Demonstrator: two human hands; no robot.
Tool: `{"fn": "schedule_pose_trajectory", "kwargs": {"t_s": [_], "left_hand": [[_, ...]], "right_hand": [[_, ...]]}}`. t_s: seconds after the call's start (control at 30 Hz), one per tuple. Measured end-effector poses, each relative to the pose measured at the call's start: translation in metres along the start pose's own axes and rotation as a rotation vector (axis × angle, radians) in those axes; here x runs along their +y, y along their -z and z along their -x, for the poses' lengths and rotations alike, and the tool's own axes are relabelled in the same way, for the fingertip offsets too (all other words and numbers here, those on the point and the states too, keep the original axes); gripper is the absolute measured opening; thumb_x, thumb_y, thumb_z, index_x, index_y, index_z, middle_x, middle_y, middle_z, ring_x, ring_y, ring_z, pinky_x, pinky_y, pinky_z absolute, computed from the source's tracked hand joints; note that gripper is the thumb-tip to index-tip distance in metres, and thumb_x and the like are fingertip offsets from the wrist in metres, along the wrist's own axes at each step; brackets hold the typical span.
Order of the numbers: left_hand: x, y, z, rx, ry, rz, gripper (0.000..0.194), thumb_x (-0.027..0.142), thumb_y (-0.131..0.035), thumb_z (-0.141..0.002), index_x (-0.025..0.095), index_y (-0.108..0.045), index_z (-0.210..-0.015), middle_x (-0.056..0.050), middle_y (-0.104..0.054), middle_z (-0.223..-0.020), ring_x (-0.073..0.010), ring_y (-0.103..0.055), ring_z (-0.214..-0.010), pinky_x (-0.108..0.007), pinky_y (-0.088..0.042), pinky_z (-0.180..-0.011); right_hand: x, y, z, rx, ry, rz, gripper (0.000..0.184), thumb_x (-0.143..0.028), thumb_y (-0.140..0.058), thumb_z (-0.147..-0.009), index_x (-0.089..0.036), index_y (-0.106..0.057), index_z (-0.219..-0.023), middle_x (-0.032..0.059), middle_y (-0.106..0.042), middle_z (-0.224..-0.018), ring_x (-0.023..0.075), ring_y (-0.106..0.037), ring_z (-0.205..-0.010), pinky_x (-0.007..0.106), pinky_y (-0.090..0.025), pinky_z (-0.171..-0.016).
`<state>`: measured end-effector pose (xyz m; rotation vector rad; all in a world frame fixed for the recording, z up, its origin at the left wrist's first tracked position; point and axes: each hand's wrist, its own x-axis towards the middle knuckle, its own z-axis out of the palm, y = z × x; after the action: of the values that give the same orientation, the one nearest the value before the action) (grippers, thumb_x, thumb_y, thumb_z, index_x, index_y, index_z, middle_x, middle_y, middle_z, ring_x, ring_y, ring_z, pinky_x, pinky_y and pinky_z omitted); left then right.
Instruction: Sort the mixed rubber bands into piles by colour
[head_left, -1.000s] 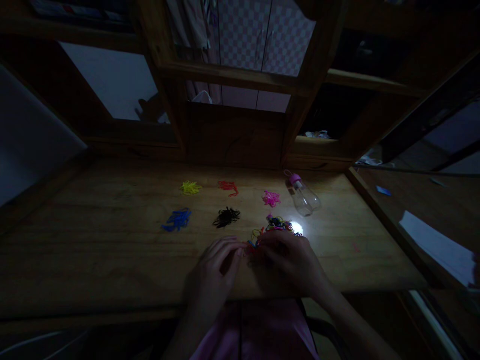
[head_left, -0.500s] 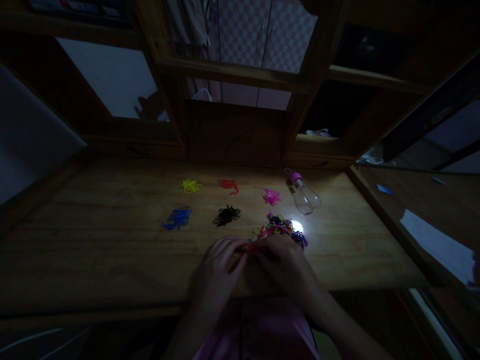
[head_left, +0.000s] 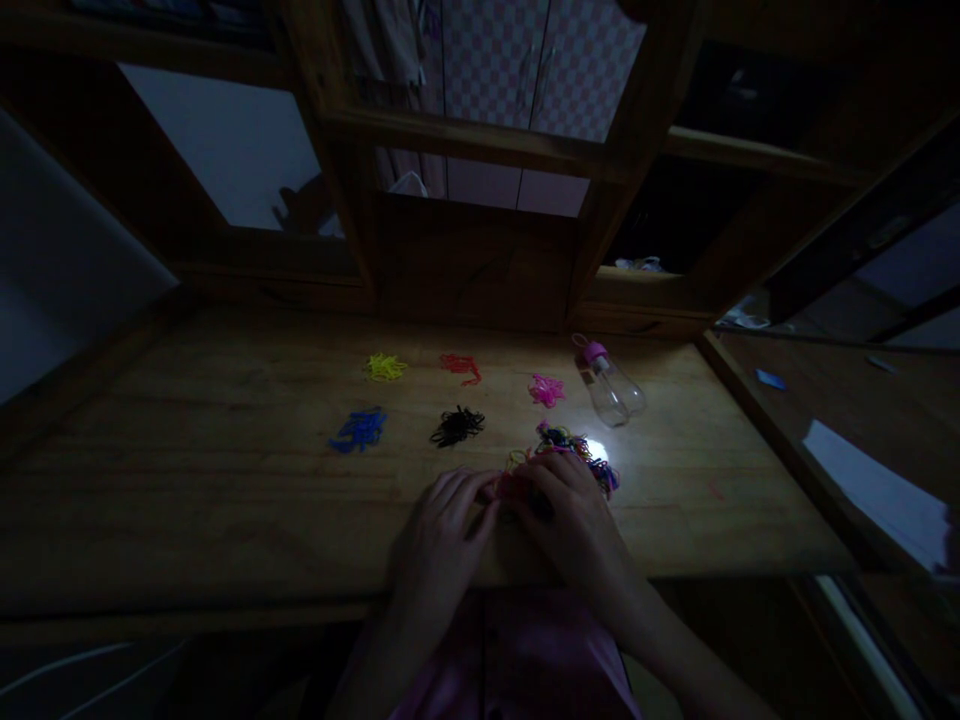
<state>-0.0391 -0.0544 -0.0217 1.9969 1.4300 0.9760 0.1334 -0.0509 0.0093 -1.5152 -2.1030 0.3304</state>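
With the left hand (head_left: 442, 520) and right hand (head_left: 570, 505) both pinching red strands (head_left: 512, 487) beside the mixed pile (head_left: 606, 476), light, small fingertip pulls should avoid dragging it.

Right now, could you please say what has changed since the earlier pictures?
The right hand has shifted slightly left, uncovering the right end of the multicoloured band pile. Between it and the left hand, red strands show, where blue did too; any release is unclear. The yellow pile, red pile, pink pile, blue pile, black pile and clear pink-capped bottle stayed put.
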Motion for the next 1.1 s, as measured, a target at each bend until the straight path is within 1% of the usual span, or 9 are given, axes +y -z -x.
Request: {"fn": "schedule_pose_trajectory", "kwargs": {"t_s": [0.13, 0.23, 0.33, 0.5, 0.7, 0.8, 0.93, 1.03, 1.1], "left_hand": [[-0.001, 0.0, 0.0, 0.005, -0.011, 0.012, 0.025, 0.013, -0.059, -0.088, 0.026, -0.061, -0.108, -0.003, -0.067, -0.103, -0.0208, -0.061, -0.1, -0.037, -0.05, -0.091], [-0.001, 0.001, 0.0, -0.002, -0.003, 0.007, 0.024, 0.014, -0.06, -0.087, 0.026, -0.062, -0.108, -0.003, -0.067, -0.103, -0.0211, -0.061, -0.099, -0.037, -0.05, -0.09], [0.0, 0.001, 0.0, -0.001, 0.003, 0.012, 0.023, 0.014, -0.06, -0.087, 0.026, -0.062, -0.107, -0.002, -0.067, -0.103, -0.0208, -0.061, -0.099, -0.036, -0.05, -0.09], [0.0, 0.002, 0.001, -0.006, 0.0, 0.02, 0.024, 0.014, -0.06, -0.087, 0.025, -0.062, -0.107, -0.002, -0.066, -0.102, -0.0206, -0.061, -0.1, -0.036, -0.049, -0.09], [-0.001, 0.001, 0.001, 0.0, -0.003, 0.013, 0.023, 0.014, -0.06, -0.088, 0.025, -0.061, -0.108, -0.003, -0.066, -0.103, -0.0202, -0.061, -0.101, -0.036, -0.049, -0.091], [0.0, 0.001, 0.001, -0.01, 0.012, 0.005, 0.022, 0.015, -0.06, -0.088, 0.025, -0.061, -0.108, -0.003, -0.067, -0.105, -0.0207, -0.061, -0.103, -0.037, -0.048, -0.094], [0.002, 0.002, 0.001, 0.016, 0.022, 0.026, 0.018, 0.021, -0.061, -0.089, 0.025, -0.062, -0.107, -0.003, -0.067, -0.105, -0.0207, -0.062, -0.102, -0.036, -0.049, -0.092], [0.005, 0.003, 0.001, 0.019, 0.049, 0.057, 0.017, 0.025, -0.06, -0.09, 0.026, -0.063, -0.107, -0.002, -0.068, -0.106, -0.0199, -0.062, -0.101, -0.033, -0.05, -0.09], [0.007, 0.005, 0.002, 0.013, 0.062, 0.095, 0.018, 0.027, -0.062, -0.09, 0.027, -0.064, -0.108, -0.002, -0.068, -0.108, -0.0193, -0.062, -0.103, -0.032, -0.051, -0.09]], "right_hand": [[-0.004, 0.003, 0.002, 0.03, -0.017, 0.076, 0.013, -0.02, -0.069, -0.083, -0.022, -0.064, -0.095, 0.0084, -0.063, -0.101, 0.0276, -0.055, -0.096, 0.043, -0.046, -0.083], [-0.004, 0.003, 0.001, 0.024, -0.022, 0.109, 0.016, -0.02, -0.071, -0.081, -0.022, -0.063, -0.094, 0.0093, -0.062, -0.103, 0.0287, -0.054, -0.098, 0.044, -0.046, -0.083], [-0.003, 0.002, -0.001, -0.004, -0.011, 0.105, 0.015, -0.019, -0.072, -0.079, -0.021, -0.063, -0.09, 0.0087, -0.061, -0.1, 0.028, -0.054, -0.096, 0.043, -0.045, -0.083], [-0.002, 0.001, -0.003, -0.029, -0.002, 0.13, 0.007, -0.016, -0.067, -0.081, -0.021, -0.062, -0.083, 0.0074, -0.062, -0.094, 0.0261, -0.054, -0.092, 0.042, -0.044, -0.083], [-0.003, -0.002, -0.004, -0.012, 0.007, 0.183, 0.009, -0.011, -0.063, -0.08, -0.02, -0.061, -0.08, 0.0067, -0.062, -0.089, 0.0256, -0.053, -0.092, 0.041, -0.042, -0.085], [-0.001, -0.001, -0.006, -0.005, -0.01, 0.115, 0.011, -0.011, -0.064, -0.079, -0.02, -0.059, -0.076, 0.0055, -0.061, -0.086, 0.0238, -0.053, -0.088, 0.039, -0.042, -0.083], [0.002, 0.008, -0.009, -0.006, -0.042, -0.073, 0.013, -0.012, -0.067, -0.078, -0.019, -0.059, -0.072, 0.004, -0.06, -0.082, 0.0208, -0.054, -0.084, 0.034, -0.043, -0.077], [0.003, 0.014, -0.01, -0.024, -0.047, -0.233, 0.01, -0.014, -0.069, -0.078, -0.019, -0.062, -0.074, 0.0037, -0.061, -0.086, 0.0198, -0.055, -0.087, 0.032, -0.044, -0.078], [0.003, 0.015, -0.01, -0.023, -0.056, -0.3, 0.01, -0.013, -0.07, -0.078, -0.02, -0.063, -0.074, 0.0035, -0.061, -0.088, 0.0196, -0.056, -0.088, 0.031, -0.045, -0.078]]}}
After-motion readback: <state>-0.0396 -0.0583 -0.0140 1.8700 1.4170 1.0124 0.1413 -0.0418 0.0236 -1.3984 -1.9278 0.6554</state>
